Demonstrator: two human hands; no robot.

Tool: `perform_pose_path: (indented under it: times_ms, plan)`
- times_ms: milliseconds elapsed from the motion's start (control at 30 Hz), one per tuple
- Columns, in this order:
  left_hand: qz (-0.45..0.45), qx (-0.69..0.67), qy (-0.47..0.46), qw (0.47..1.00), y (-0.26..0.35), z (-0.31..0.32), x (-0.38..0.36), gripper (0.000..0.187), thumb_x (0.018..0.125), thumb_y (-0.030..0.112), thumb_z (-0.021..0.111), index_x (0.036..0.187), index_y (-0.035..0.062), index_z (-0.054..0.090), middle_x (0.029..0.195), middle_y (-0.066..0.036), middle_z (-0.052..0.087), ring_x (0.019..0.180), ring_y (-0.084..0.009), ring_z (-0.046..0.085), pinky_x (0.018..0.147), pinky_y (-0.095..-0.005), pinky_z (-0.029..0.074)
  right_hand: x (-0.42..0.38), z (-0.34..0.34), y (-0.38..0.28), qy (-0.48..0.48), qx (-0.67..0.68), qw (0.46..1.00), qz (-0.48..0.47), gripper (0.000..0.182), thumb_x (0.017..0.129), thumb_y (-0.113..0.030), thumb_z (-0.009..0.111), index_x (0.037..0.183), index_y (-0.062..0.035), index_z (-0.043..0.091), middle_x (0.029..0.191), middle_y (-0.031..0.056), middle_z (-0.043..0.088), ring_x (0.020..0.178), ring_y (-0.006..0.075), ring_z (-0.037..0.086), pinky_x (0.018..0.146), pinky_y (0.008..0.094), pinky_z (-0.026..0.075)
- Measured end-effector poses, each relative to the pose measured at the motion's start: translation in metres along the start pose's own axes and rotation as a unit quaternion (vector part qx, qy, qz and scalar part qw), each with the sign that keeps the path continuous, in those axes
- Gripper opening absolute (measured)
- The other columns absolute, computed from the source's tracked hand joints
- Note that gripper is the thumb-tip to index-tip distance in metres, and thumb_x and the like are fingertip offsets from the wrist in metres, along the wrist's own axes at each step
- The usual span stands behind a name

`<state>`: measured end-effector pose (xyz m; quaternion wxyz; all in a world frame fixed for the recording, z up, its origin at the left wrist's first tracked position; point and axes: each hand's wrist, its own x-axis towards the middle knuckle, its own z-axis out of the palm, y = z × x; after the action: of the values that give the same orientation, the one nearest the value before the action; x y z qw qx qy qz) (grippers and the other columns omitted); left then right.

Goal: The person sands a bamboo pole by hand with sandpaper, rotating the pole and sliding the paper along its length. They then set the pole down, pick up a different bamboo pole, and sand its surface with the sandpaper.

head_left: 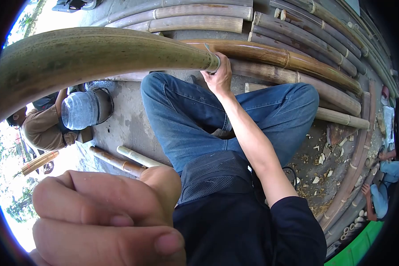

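A long greenish bamboo pole (106, 49) spans the upper left of the head view, curved by the wide lens. My right hand (219, 76) is closed round its near end, where a pale cut rim shows between the fingers. Close to the camera at lower left is my left hand (104, 217), its fingers curled in. Whatever it may hold, if anything, is hidden. My crossed legs in blue jeans (186, 115) are below the pole.
Several bamboo poles (199, 24) lie on the ground ahead and to the right. Wood chips (321, 159) litter the floor at right. A person in brown (42, 128) is at left beside a clear water jug (80, 111). Another person in blue (380, 190) is at far right.
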<state>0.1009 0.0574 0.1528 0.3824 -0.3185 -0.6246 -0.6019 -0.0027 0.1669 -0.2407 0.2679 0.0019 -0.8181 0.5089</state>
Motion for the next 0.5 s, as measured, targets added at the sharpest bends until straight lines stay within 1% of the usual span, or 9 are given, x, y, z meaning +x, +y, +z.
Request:
perform_pose_path:
  times_ms: [100, 167, 200, 267, 300, 333, 400, 467, 500]
  plan:
    - [0.036, 0.015, 0.002, 0.999, -0.005, -0.001, 0.003, 0.039, 0.103, 0.037, 0.057, 0.078, 0.0071, 0.054, 0.074, 0.005, 0.058, 0.053, -0.0112, 0.048, 0.059, -0.0187, 0.041, 0.001, 0.001, 0.003, 0.009, -0.001, 1.000, 0.006, 0.066, 0.072, -0.019, 0.094, 0.124, -0.0055, 0.056, 0.112, 0.0176, 0.066, 0.106, 0.0388, 0.065, 0.092, 0.0477, 0.052]
    - [0.086, 0.069, 0.017, 0.994, -0.016, -0.006, 0.001, 0.042, 0.104, 0.040, 0.057, 0.077, 0.0076, 0.054, 0.075, 0.005, 0.059, 0.053, -0.0112, 0.048, 0.058, -0.0191, 0.041, -0.001, 0.002, 0.007, -0.005, 0.000, 1.000, 0.001, 0.071, 0.068, -0.018, 0.095, 0.124, -0.0052, 0.054, 0.112, 0.0182, 0.063, 0.108, 0.0395, 0.064, 0.095, 0.0506, 0.050]
    - [0.132, 0.130, 0.060, 0.981, -0.027, -0.010, -0.002, 0.043, 0.104, 0.041, 0.057, 0.077, 0.0078, 0.054, 0.075, 0.005, 0.059, 0.054, -0.0113, 0.048, 0.058, -0.0193, 0.041, -0.001, 0.001, 0.006, -0.002, -0.001, 1.000, 0.003, 0.071, 0.068, -0.018, 0.095, 0.124, -0.0052, 0.054, 0.112, 0.0182, 0.063, 0.108, 0.0395, 0.064, 0.095, 0.0506, 0.050]
    - [0.160, 0.231, 0.287, 0.916, -0.059, -0.016, -0.005, 0.047, 0.103, 0.050, 0.059, 0.088, 0.0052, 0.062, 0.081, 0.000, 0.063, 0.063, -0.0124, 0.058, 0.064, -0.0225, 0.046, 0.001, 0.001, 0.004, 0.009, 0.006, 1.000, 0.001, 0.065, 0.072, -0.019, 0.093, 0.123, -0.0058, 0.056, 0.112, 0.0167, 0.066, 0.106, 0.0387, 0.065, 0.092, 0.0476, 0.052]
    - [0.146, 0.232, 0.286, 0.918, -0.082, -0.021, -0.011, 0.041, 0.099, 0.045, 0.066, 0.100, 0.0043, 0.061, 0.088, -0.004, 0.066, 0.074, -0.0138, 0.063, 0.065, -0.0250, 0.048, 0.000, 0.000, 0.003, 0.014, 0.006, 1.000, 0.003, 0.065, 0.072, -0.019, 0.093, 0.123, -0.0058, 0.056, 0.112, 0.0167, 0.066, 0.106, 0.0387, 0.065, 0.092, 0.0476, 0.052]
    - [0.134, 0.233, 0.285, 0.920, -0.105, -0.025, -0.017, 0.042, 0.095, 0.039, 0.074, 0.112, 0.0035, 0.061, 0.095, -0.008, 0.069, 0.086, -0.0152, 0.068, 0.067, -0.0274, 0.050, 0.000, 0.001, 0.004, 0.007, 0.007, 1.000, 0.008, 0.069, 0.069, -0.019, 0.095, 0.124, -0.0057, 0.055, 0.112, 0.0177, 0.065, 0.107, 0.0388, 0.064, 0.093, 0.0488, 0.051]
    - [0.052, 0.230, 0.157, 0.959, -0.134, -0.025, -0.021, 0.051, 0.091, 0.034, 0.079, 0.121, -0.0023, 0.060, 0.102, -0.012, 0.070, 0.091, -0.0191, 0.070, 0.078, -0.0316, 0.057, 0.000, 0.002, 0.005, 0.006, 0.007, 1.000, 0.011, 0.073, 0.067, -0.018, 0.096, 0.124, -0.0056, 0.053, 0.113, 0.0188, 0.063, 0.108, 0.0389, 0.064, 0.095, 0.0500, 0.050]
    - [-0.098, 0.188, 0.130, 0.969, -0.141, -0.019, -0.036, 0.045, 0.090, 0.032, 0.079, 0.116, -0.0018, 0.064, 0.094, -0.011, 0.071, 0.090, -0.0237, 0.071, 0.095, -0.0375, 0.056, -0.001, 0.000, 0.006, -0.006, 0.007, 1.000, 0.000, 0.073, 0.066, -0.018, 0.096, 0.124, -0.0058, 0.053, 0.113, 0.0186, 0.063, 0.109, 0.0388, 0.064, 0.093, 0.0492, 0.050]
    - [-0.097, 0.187, 0.131, 0.969, -0.144, -0.009, -0.039, 0.045, 0.090, 0.032, 0.079, 0.116, -0.0018, 0.064, 0.094, -0.011, 0.071, 0.090, -0.0237, 0.071, 0.095, -0.0375, 0.056, -0.001, 0.000, 0.006, -0.011, 0.009, 1.000, 0.002, 0.073, 0.066, -0.018, 0.096, 0.124, -0.0066, 0.053, 0.114, 0.0169, 0.064, 0.110, 0.0388, 0.063, 0.096, 0.0498, 0.049]
